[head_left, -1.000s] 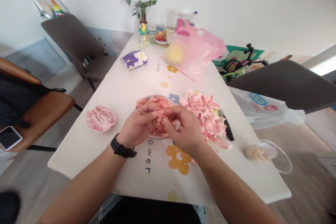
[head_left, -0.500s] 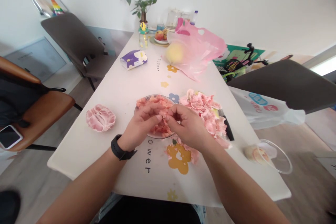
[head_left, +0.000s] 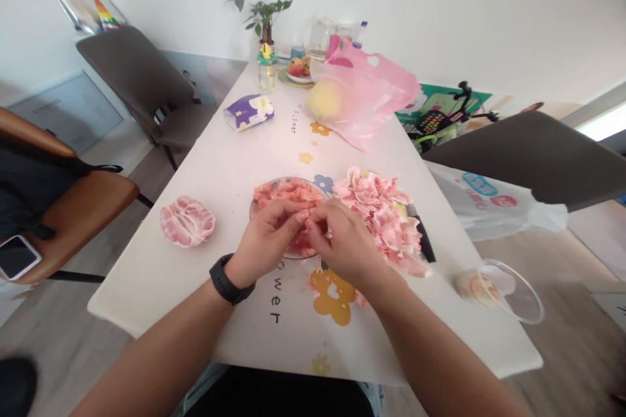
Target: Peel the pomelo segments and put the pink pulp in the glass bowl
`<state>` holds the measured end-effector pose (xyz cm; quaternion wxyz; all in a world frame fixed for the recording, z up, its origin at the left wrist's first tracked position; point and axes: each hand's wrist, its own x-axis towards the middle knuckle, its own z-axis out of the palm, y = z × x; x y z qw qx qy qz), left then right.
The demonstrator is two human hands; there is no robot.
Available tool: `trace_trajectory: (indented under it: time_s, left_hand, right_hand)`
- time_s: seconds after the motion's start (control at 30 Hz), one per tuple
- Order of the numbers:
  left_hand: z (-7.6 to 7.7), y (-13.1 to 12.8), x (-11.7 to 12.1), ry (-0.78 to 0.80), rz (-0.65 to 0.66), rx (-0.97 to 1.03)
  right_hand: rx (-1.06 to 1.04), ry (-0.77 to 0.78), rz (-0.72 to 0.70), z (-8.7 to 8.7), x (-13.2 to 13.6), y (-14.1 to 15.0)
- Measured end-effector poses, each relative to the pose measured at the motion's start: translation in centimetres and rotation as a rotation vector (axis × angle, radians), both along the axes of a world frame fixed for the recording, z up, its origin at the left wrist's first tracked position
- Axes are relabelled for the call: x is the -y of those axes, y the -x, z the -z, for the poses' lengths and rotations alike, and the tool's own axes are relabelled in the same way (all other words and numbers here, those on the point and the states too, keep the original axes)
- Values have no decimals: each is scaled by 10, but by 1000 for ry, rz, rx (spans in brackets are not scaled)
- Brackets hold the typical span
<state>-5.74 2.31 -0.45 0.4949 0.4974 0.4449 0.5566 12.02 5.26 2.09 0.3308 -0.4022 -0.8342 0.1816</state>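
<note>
Over the plate [head_left: 252, 208] in the middle of the table, my left hand [head_left: 261, 234] and my right hand [head_left: 345, 241] meet, both closed in a pinch. A small pink piece of pomelo [head_left: 302, 216] shows between their fingertips, largely covered by them. Pink pomelo flesh [head_left: 288, 191] in loose bits fills the plate below. Just right of my right hand lies a heap of pale pink pomelo skins [head_left: 376, 208]. A peeled pomelo half [head_left: 187, 221] rests on the table to the left of my left hand.
A dark-handled object [head_left: 423, 238] sticks out beside the skins. Near the right edge stands a clear plastic tub [head_left: 511, 290]. Farther back are a tissue pack [head_left: 249, 112], a yellow pomelo [head_left: 325, 99] by a pink plastic bag [head_left: 376, 94], and a plate of fruit [head_left: 298, 70].
My right hand's fingers have curled in more and its wrist has turned slightly. Both hands stay over the plate, pinching the pomelo piece.
</note>
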Motion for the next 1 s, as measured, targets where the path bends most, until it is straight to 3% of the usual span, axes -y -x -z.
trace_trajectory:
  time_s: [0.1, 0.2, 0.37, 0.5, 0.63, 0.9, 1.0]
  left_hand:
    - [1, 0, 0, -67, -27, -97]
    - [3, 0, 1, -125, -36, -175]
    - [1, 0, 2, -181, -83, -282]
    - [-1, -1, 2, -188, -72, -294]
    - [1, 0, 2, -101, -46, -258]
    - [-6, 3, -3, 100, 75, -33]
    - [-7, 4, -4, 195, 115, 78]
  right_hand:
    - [-107, 266, 59, -7, 3, 0]
    - [-152, 432, 67, -15, 2, -2]
    - [-122, 624, 73, -23, -6, -6]
    - [-120, 691, 46, -25, -8, -7]
    - [-95, 589, 33, -24, -4, -4]
    - [176, 86, -89, -8, -3, -2]
    - [163, -19, -109, -2, -1, -2]
